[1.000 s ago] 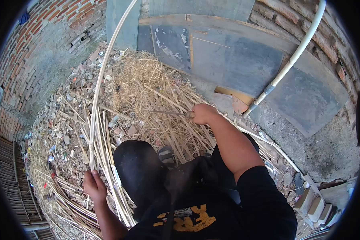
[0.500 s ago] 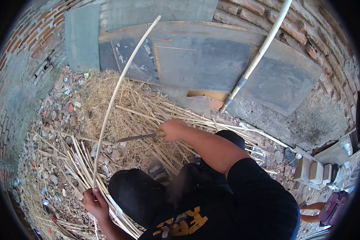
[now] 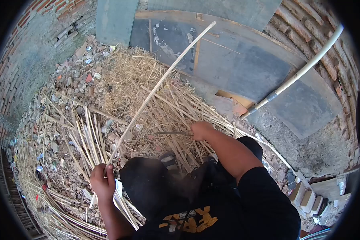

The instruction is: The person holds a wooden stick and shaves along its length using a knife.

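My left hand (image 3: 102,183) is closed around the lower part of a long, pale bamboo strip (image 3: 154,91). The strip slants up and away to the right, its far end in front of the grey boards. In my right hand (image 3: 202,131) is the handle of a long knife (image 3: 173,133), its narrow blade pointing left. The blade is apart from the strip, to the right of it and above the straw. Under my left hand and beside my knee, several more bamboo strips (image 3: 91,136) lie in a bundle on the rubble.
Straw and bamboo shavings (image 3: 126,74) cover the ground ahead, beside stony rubble (image 3: 60,124). Grey boards (image 3: 244,60) lean on a brick wall (image 3: 296,32). A pale pole (image 3: 304,70) leans at the right. Stacked blocks (image 3: 308,200) stand at lower right.
The view has shifted, so the surroundings sit differently. The strip now tilts further to the right. Both my hands keep their holds, on the strip and the knife.
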Available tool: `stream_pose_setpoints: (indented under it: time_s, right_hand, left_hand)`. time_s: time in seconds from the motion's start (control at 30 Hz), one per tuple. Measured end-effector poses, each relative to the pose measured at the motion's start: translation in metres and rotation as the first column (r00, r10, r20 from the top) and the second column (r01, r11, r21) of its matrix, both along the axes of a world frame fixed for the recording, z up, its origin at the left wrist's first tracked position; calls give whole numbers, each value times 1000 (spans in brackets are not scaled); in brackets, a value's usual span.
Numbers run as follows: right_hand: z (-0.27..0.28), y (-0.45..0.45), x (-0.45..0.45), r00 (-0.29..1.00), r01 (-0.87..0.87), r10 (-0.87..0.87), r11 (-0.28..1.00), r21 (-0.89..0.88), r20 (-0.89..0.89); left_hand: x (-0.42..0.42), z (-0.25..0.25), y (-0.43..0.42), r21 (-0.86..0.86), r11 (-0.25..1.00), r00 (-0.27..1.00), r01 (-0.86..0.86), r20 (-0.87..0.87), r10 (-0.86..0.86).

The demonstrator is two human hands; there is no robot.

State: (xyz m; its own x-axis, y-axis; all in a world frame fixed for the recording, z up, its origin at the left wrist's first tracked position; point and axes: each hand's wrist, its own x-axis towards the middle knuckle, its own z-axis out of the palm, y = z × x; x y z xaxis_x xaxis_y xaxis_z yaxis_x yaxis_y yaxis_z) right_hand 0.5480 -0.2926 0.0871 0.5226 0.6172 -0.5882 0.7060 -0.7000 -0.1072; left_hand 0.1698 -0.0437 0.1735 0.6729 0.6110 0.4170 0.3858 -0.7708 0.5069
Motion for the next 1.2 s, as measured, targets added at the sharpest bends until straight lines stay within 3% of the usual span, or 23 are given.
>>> stream_pose_setpoints:
  time_s: [0.13,0.53,0.63,0.87,1.03,1.2]
  right_hand:
    - [-10,-2,-5,999,2,-9,992,-124,-53]
    - [-37,5,-20,990,-120,111,988,-98,-90]
    - [-23,4,-20,988,-138,128,984,-113,-91]
    - [-35,-4,-5,994,-71,63,992,-106,-85]
    - [-41,2,3,990,-80,67,991,-105,-125]
    - [-27,-3,9,991,-55,41,993,-105,-130]
  left_hand:
    - [-6,9,-2,-75,997,999,27,-40,-30]
    - [-32,39,-5,-1,998,997,67,-28,-67]
    - [-41,41,-12,-28,999,999,17,-28,-17]
    - [-40,60,-32,85,996,995,-34,-95,42]
    - [-39,68,-45,41,995,989,-86,-115,90]
    - [-72,25,-33,-53,976,974,-210,-96,205]
